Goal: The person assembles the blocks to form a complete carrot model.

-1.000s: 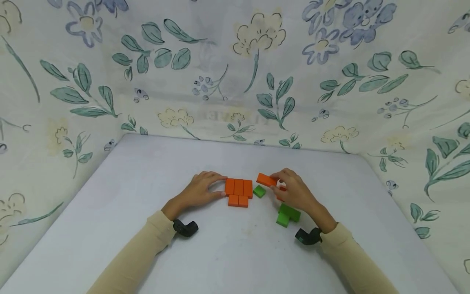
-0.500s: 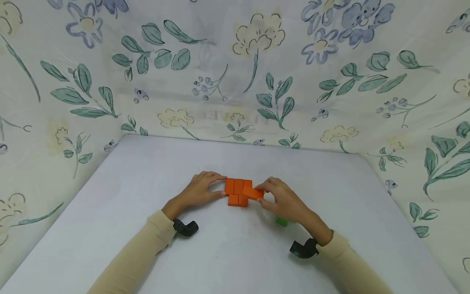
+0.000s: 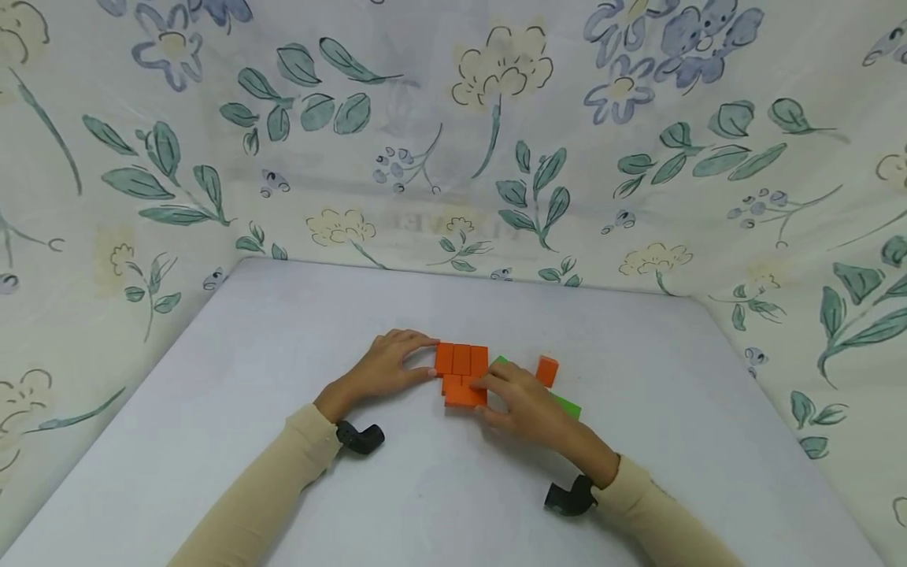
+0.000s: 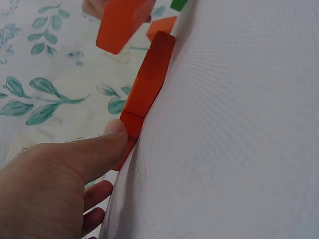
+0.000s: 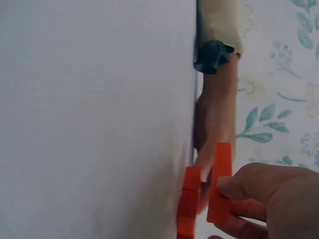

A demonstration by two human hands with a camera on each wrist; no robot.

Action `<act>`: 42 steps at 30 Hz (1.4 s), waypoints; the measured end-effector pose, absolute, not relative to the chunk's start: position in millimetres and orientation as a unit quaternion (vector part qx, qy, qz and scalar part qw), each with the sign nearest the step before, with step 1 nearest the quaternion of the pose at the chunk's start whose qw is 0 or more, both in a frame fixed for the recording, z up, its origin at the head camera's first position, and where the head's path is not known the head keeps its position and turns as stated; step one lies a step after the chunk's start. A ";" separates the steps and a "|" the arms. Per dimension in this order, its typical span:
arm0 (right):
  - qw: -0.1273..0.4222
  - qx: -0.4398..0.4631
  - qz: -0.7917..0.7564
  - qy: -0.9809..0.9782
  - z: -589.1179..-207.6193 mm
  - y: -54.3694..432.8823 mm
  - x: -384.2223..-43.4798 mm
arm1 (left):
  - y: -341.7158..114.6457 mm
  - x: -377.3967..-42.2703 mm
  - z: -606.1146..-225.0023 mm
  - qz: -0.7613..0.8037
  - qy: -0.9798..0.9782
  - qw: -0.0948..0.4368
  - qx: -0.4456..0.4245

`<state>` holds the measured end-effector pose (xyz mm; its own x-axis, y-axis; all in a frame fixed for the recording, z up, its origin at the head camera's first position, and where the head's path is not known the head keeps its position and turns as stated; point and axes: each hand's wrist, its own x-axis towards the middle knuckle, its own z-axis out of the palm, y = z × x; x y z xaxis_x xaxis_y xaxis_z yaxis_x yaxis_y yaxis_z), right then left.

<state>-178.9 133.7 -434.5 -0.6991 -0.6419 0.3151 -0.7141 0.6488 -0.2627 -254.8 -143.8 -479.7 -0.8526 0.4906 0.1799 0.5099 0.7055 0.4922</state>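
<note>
Flat orange blocks lie side by side on the white table, with smaller orange blocks against their near side. My left hand holds the leftmost block, thumb at its near end and a finger at its far corner. Its thumb presses the block's edge in the left wrist view. Between thumb and fingers, my right hand pinches another orange block. The right wrist view shows this held block raised off the table, apart from the row. It partly covers the smaller blocks in the head view.
Right of the row, a small orange block lies alone. Green blocks show partly behind my right hand. A bit of green peeks out near the row. Floral cloth hangs behind the white table.
My right hand has carried its orange block left and toward me, from beside the green block to over the row's near side. The left hand stays in place.
</note>
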 end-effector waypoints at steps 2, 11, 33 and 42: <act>0.100 0.377 0.178 -0.903 -438.3 133.1 -177.9 | -143.1 -254.5 -479.4 -0.271 -0.923 0.017 -0.273; 0.120 0.375 0.164 -0.904 -446.6 130.6 -177.6 | -142.8 -252.4 -475.9 -0.273 -0.923 0.012 -0.271; 0.154 0.387 0.162 -0.894 -462.6 124.9 -181.9 | -144.7 -256.2 -475.9 -0.272 -0.923 0.015 -0.272; 0.162 0.393 0.161 -0.891 -466.0 126.0 -181.6 | -144.4 -259.5 -482.7 -0.271 -0.923 0.018 -0.273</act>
